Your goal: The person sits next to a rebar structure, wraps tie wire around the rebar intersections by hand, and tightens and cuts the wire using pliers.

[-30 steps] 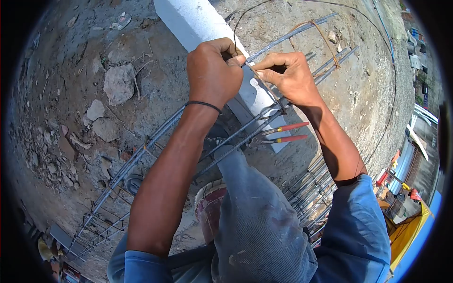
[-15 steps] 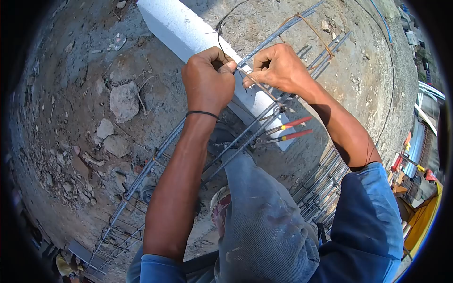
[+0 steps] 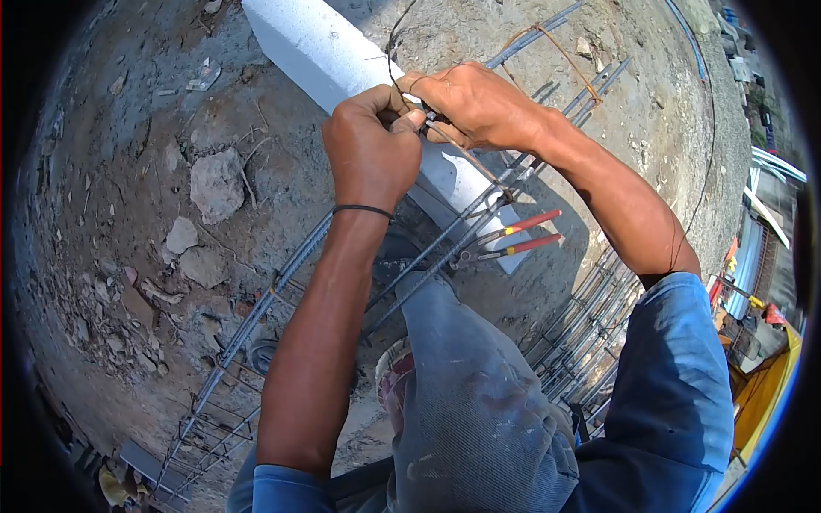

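Note:
Both of my hands are at a corner of a steel rebar cage (image 3: 445, 250), above a long white block. My left hand (image 3: 373, 141) is closed, thumb and fingers pinched beside the bar; a dark thin tie wire (image 3: 392, 50) loops up from between the hands. My right hand (image 3: 469, 104) is closed over the same joint, its fingers pinching the wire and partly hiding the bar. A rusty stirrup (image 3: 466, 156) runs from the joint down to the right. Pliers (image 3: 520, 246) with red and yellow handles lie at the white block's lower end.
The white block (image 3: 312, 44) lies diagonally under the cage. Rocks (image 3: 216, 185) and rubble cover the ground on the left. More rebar cages (image 3: 581, 329) lie right of my knee (image 3: 445, 342). A yellow sheet (image 3: 774, 389) and other material stand at the far right.
My right hand has moved left and up, over the joint and close to my left hand. My left hand stays almost in place. The wire loop has shifted slightly.

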